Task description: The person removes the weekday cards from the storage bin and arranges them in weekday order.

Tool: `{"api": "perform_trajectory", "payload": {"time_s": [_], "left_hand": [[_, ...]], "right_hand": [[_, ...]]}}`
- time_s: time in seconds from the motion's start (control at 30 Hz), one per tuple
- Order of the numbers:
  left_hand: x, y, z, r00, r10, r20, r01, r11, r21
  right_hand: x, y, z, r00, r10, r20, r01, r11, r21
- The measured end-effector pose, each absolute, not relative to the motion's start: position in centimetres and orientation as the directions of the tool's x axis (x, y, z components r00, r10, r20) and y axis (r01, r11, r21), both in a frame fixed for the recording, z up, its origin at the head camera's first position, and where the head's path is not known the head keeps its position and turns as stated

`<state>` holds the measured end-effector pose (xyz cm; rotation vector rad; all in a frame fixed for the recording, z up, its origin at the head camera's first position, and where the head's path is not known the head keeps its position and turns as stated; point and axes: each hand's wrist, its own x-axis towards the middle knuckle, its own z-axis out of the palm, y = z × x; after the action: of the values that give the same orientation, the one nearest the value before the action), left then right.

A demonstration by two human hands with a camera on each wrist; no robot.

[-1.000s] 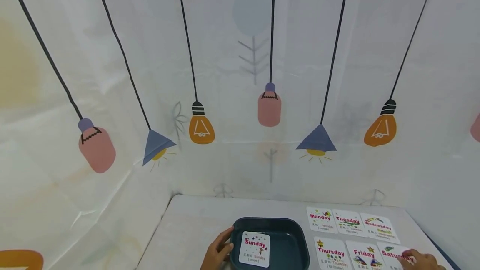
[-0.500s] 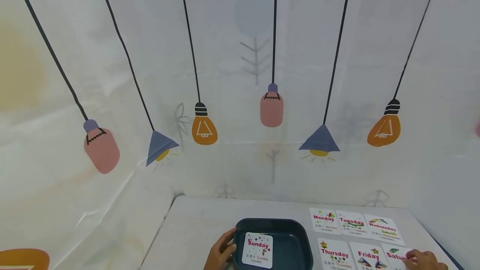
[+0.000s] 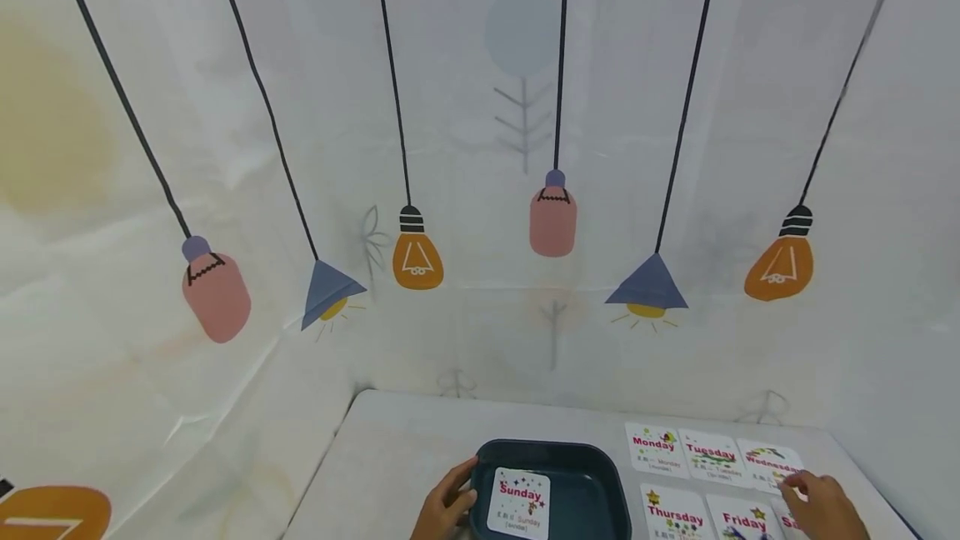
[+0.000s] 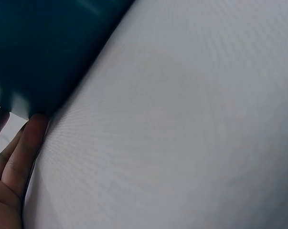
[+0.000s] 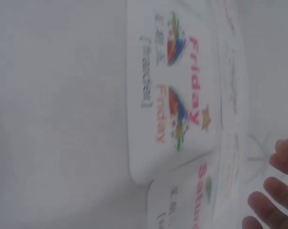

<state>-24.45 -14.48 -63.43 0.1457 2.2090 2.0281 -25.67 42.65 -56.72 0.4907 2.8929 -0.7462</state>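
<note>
A white card printed "Sunday" lies in the left part of a dark teal tray. My left hand is at the tray's left side. In the left wrist view its extended fingers touch the outer wall. My right hand is over the right end of the card rows, its fingertips at the lower edge of the Wednesday card. It partly covers the Saturday card. Seen from the right wrist, the fingers are loosely bent and hold nothing, beside the Friday card.
Monday and Tuesday cards continue the back row. Thursday and Friday cards lie in front of them. The white table meets a wall sheet printed with hanging lamps.
My right hand has left the Saturday card and shifted left and up toward the Wednesday card. The left hand stays at the tray. The head view has shifted slightly.
</note>
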Motion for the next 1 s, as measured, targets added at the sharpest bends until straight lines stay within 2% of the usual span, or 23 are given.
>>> {"api": "perform_trajectory", "payload": {"time_s": [0.1, 0.27, 0.33, 0.73, 1.0], "left_hand": [[-24.3, -14.5, -63.4, -0.984, 0.175, -0.012, 0.002, 0.082, 0.997], [-24.3, -14.4, -63.2, -0.981, 0.196, 0.010, 0.025, 0.072, 0.997], [-24.4, -14.4, -63.2, -0.978, 0.208, 0.022, 0.037, 0.068, 0.997], [-24.3, -14.4, -62.9, -0.972, 0.234, 0.035, 0.045, 0.037, 0.998], [-24.4, -14.4, -63.0, -0.972, 0.231, 0.036, 0.048, 0.047, 0.998]], "right_hand": [[-26.1, 41.0, -55.7, -0.968, 0.203, -0.144, 0.249, 0.831, -0.498], [-26.9, 38.1, -54.8, -0.992, 0.086, 0.090, 0.036, 0.890, -0.454], [-27.1, 36.9, -54.4, -0.988, 0.060, 0.140, -0.010, 0.892, -0.452], [-28.4, 30.3, -53.1, -0.979, -0.048, 0.200, -0.144, 0.854, -0.500], [-28.6, 26.5, -52.2, -0.983, -0.103, 0.149, -0.173, 0.788, -0.590]]}}
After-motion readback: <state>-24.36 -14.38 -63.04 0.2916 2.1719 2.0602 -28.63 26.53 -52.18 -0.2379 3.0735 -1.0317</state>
